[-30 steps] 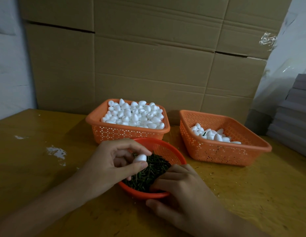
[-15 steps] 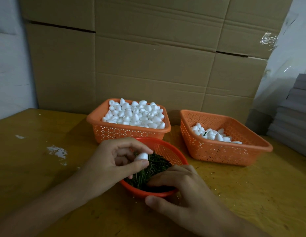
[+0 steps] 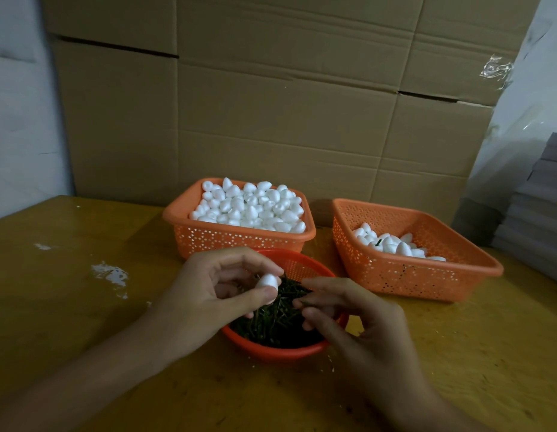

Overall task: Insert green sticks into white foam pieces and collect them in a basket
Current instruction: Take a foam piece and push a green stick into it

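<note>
My left hand (image 3: 214, 294) pinches a white foam piece (image 3: 267, 281) over the round basket (image 3: 280, 353) of green sticks (image 3: 271, 328); my right hand (image 3: 361, 322) pinches one green stick (image 3: 303, 303) just beside it. An off-centre push could split the foam or bend the stick

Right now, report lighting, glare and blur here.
Head view: dim, warm light; tape glints on the cardboard boxes, bowed by the wide lens; the foam piece in the left hand looks blown out; the right hand, pinching a green stick, looks soft.

Packing workshop: stacked cardboard cartons (image 3: 271, 104), sorting baskets (image 3: 239, 238).
</note>
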Demonstrator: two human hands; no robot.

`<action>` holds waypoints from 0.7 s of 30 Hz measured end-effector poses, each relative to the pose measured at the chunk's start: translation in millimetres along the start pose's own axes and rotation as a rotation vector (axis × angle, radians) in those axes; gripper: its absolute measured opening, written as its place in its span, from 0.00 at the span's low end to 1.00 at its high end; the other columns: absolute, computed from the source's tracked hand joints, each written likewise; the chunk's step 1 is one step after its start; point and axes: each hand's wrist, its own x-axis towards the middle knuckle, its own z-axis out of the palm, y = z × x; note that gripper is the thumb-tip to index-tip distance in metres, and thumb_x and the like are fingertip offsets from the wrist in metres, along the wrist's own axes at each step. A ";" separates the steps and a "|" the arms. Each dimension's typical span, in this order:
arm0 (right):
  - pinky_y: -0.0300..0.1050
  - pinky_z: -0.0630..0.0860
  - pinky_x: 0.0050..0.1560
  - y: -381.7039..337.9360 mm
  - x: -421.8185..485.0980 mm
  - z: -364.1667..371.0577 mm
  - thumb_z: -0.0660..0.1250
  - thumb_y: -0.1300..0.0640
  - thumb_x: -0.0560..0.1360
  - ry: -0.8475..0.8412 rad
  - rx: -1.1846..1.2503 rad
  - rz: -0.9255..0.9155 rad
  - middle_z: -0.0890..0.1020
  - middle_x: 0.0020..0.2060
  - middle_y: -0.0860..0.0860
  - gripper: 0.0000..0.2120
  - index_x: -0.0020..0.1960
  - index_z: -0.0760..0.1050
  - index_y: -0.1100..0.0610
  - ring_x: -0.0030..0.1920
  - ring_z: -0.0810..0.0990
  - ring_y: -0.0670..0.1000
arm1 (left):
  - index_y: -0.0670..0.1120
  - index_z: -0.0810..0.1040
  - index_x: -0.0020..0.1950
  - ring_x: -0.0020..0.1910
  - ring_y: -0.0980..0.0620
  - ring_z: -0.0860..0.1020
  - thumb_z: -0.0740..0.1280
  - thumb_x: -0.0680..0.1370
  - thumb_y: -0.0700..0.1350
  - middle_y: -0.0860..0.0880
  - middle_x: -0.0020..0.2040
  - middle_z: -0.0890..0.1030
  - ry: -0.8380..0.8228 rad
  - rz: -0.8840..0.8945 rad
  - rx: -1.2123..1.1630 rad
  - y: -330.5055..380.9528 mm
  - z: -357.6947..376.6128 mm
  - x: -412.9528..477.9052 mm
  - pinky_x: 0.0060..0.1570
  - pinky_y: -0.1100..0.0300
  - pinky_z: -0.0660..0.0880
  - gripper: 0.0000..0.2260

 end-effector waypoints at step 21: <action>0.38 0.81 0.44 -1.5 1.9 -0.8 0.72 0.49 0.81 -0.066 0.031 -0.045 0.88 0.45 0.39 0.09 0.58 0.73 0.44 0.42 0.88 0.43 | 0.49 0.87 0.52 0.55 0.47 0.87 0.78 0.71 0.39 0.46 0.53 0.89 0.051 -0.032 -0.124 5.3 -3.3 2.1 0.54 0.59 0.83 0.12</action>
